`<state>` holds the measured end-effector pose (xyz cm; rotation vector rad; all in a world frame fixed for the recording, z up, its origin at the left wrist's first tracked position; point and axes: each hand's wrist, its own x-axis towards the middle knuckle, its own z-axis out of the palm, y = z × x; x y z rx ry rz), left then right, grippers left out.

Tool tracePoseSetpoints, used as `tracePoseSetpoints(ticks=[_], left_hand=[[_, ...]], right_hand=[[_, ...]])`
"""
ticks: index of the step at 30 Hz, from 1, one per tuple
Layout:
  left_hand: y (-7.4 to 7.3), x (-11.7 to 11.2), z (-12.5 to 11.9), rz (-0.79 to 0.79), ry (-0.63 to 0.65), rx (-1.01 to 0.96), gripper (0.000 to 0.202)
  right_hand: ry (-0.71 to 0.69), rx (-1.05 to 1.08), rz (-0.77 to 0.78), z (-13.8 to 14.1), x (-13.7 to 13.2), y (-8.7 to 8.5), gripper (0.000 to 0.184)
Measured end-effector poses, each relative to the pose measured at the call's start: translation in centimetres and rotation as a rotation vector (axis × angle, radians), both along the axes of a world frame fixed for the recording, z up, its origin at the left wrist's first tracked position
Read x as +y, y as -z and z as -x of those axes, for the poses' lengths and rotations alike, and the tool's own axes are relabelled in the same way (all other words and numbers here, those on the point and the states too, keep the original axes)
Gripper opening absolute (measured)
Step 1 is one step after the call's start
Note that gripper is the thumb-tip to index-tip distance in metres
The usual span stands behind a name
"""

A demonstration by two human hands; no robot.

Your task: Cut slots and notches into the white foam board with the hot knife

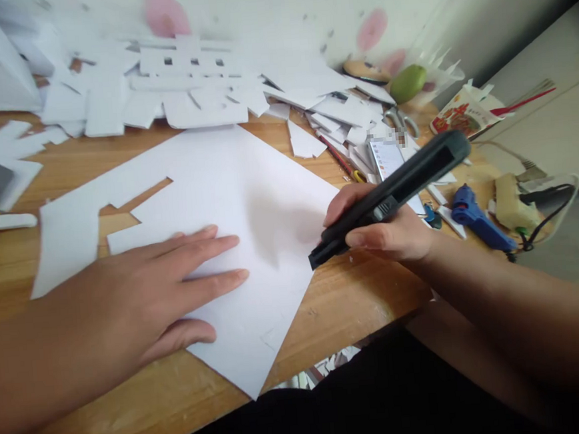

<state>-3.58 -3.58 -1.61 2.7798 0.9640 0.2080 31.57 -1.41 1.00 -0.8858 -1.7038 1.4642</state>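
A large white sheet of foam board (216, 176) lies on the wooden table, with notches cut into its left side and one corner reaching past the table's front edge. My left hand (175, 286) rests flat on it, fingers spread and holding nothing. Above the sheet's right part, my right hand (385, 229) grips a black utility knife (396, 175), thumb on the near side by its slider. The knife's front end points down and left over the sheet's right edge; I cannot make out a blade there. A shadow falls on the board beside it.
White offcuts (104, 98) pile up along the back. Scissors (402, 121), a pencil (337, 153) and a phone (388, 159) lie at the back right. Farther right are a blue glue gun (480, 219), a cable and a paper food cup (464, 113). The table's front edge (330, 357) is close.
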Motion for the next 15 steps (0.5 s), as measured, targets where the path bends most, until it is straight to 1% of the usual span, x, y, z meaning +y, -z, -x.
tracePoseSetpoints(ticks=[2,3,6,10,15], left_hand=[[-0.3,0.1,-0.2,-0.079,0.101,0.024,0.042],[-0.4,0.1,-0.3,-0.101,0.130,0.032,0.044],[-0.5,0.3,-0.6,-0.075,0.126,0.043,0.049],[-0.3,0.4,-0.9,-0.025,0.125,0.026,0.052],[-0.5,0.4,-1.2,-0.021,0.126,0.037,0.055]], right_hand=[[0.112,-0.093,-0.131,0.9,-1.5,-0.9,0.020],[0.166,-0.139,-0.189,1.5,-2.2,-1.3,0.021],[0.297,-0.225,-0.301,3.1,-4.5,-1.6,0.020],[0.348,-0.312,-0.370,4.9,-6.3,-0.5,0.023],[0.338,-0.385,-0.392,5.9,-6.2,1.3,0.026]])
